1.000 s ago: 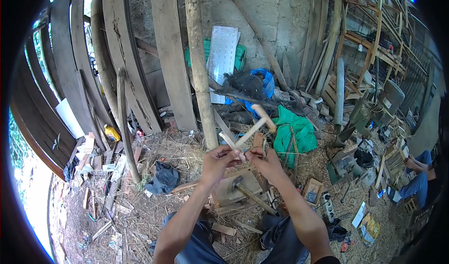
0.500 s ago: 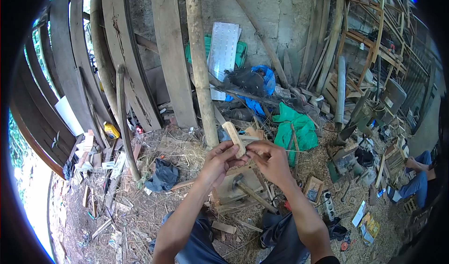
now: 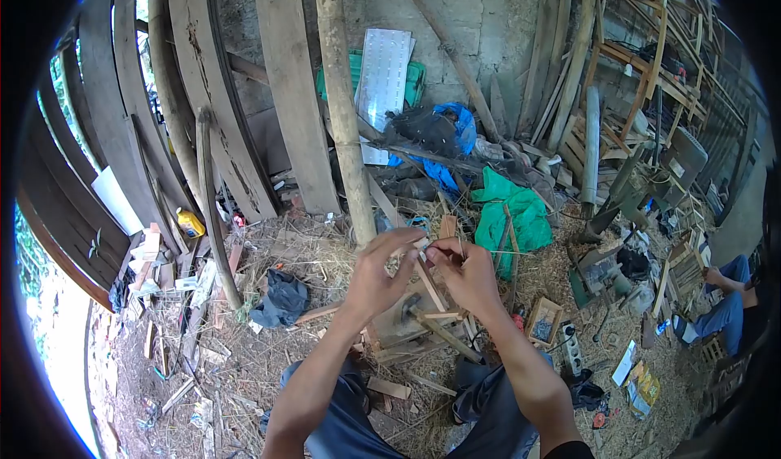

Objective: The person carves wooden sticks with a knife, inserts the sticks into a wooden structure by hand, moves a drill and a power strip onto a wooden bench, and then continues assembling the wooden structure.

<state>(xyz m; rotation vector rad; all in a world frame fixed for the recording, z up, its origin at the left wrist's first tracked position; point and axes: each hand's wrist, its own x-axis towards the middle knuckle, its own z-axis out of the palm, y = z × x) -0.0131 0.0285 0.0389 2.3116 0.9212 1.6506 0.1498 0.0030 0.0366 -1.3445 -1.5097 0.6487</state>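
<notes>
A short, pale wooden strip [image 3: 432, 287] slants downward from between my hands, over a wooden block. My left hand [image 3: 381, 273] is closed around the strip's upper end. The fingertips of my right hand [image 3: 467, 277] are pinched together at that same end; whatever is in the pinch is too small to make out. Below the hands, a hammer [image 3: 443, 334] lies with its head on the wooden block [image 3: 392, 334] and its handle toward my right knee.
To the right are a small wooden box of nails [image 3: 543, 321] and a power strip [image 3: 573, 350]. A black plastic bag [image 3: 282, 303] lies left, a green sheet [image 3: 511, 219] ahead. Another person's leg [image 3: 726, 304] shows far right. Wood scraps and shavings litter the ground.
The wooden strip pointed up from my hands before and now points down. My left hand has turned over its upper end, and both hands remain close together.
</notes>
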